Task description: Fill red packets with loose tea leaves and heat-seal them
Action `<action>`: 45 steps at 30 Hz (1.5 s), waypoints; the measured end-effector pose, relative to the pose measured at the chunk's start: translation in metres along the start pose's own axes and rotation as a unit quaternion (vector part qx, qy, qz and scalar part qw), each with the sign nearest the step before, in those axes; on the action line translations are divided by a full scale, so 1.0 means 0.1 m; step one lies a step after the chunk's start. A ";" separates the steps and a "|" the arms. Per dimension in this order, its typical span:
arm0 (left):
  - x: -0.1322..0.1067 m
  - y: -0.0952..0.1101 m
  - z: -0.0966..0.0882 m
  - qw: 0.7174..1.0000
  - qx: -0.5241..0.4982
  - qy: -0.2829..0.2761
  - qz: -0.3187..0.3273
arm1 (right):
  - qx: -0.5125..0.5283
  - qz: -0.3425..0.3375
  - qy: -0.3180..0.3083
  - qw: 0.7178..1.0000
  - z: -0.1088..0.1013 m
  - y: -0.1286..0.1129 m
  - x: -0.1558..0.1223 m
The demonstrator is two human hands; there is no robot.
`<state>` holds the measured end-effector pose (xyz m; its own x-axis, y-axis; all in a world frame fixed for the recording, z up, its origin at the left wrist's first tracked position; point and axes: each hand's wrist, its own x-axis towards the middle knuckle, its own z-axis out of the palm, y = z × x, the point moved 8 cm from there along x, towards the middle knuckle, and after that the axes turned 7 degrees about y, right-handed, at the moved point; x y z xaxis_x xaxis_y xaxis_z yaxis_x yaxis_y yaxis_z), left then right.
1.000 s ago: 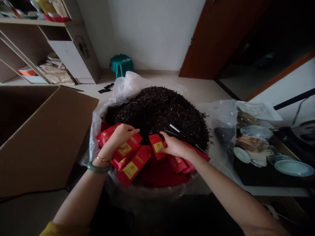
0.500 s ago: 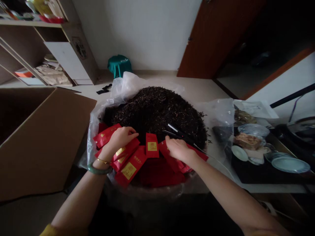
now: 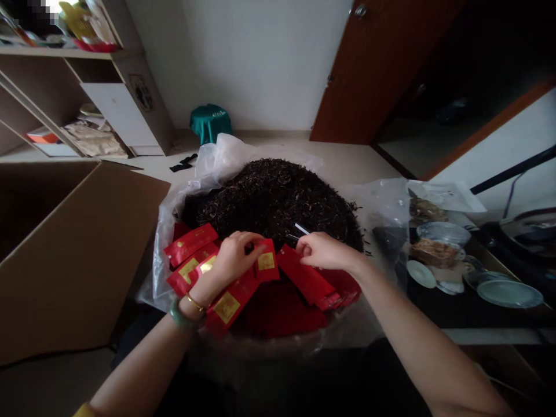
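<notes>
My left hand (image 3: pixel 237 255), with a gold bracelet and a green bangle at the wrist, is closed at the left edge of a small red packet (image 3: pixel 266 262) with a gold label. More red packets (image 3: pixel 191 243) lie fanned out beneath and left of it. My right hand (image 3: pixel 319 250) has its fingers curled above a row of red packets (image 3: pixel 304 278); what is inside the fingers is hidden. Beside its fingertips a thin tool with a pale strip (image 3: pixel 303 229) and a dark part shows, mostly covered. Behind both hands rises a heap of dark loose tea leaves (image 3: pixel 278 197).
Clear plastic lining (image 3: pixel 167 197) surrounds the heap. At left stands an open cardboard box (image 3: pixel 87 249). A dark tray (image 3: pixel 434 307) with dishes and a glass lid is at right. A teal-covered bin (image 3: pixel 211 123) stands by the wall.
My left hand has moved right, from the fanned packets to the gold-labelled one. My right hand has shifted slightly up and curled its fingers, now covering most of the thin tool.
</notes>
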<state>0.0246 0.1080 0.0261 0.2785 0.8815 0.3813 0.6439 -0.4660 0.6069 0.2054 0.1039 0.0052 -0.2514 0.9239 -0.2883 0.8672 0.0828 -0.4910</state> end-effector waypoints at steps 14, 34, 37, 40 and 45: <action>-0.24 0.08 0.42 0.985 -0.149 -0.047 -0.076 | 0.017 -0.031 -0.012 0.999 -0.03 -0.22 -0.13; -0.36 -0.12 0.76 0.932 -0.282 -0.077 -0.214 | 0.063 -0.058 -0.002 0.996 -0.04 -0.20 -0.19; -0.33 -0.10 0.68 0.950 -0.234 -0.054 -0.202 | 0.043 -0.055 0.002 0.998 -0.05 -0.21 -0.21; -0.31 -0.02 0.63 0.959 -0.214 -0.046 -0.178 | 0.005 -0.050 -0.002 0.999 -0.05 -0.21 -0.23; -0.32 0.03 0.61 0.944 -0.270 -0.056 -0.181 | -0.073 -0.042 0.003 0.996 -0.19 -0.14 -0.32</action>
<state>0.0617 0.0829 -0.0269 0.2026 0.9790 0.0221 0.2629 -0.0761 0.9618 0.2090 0.0802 0.0367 -0.3231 0.9137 -0.2463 0.8968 0.2126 -0.3880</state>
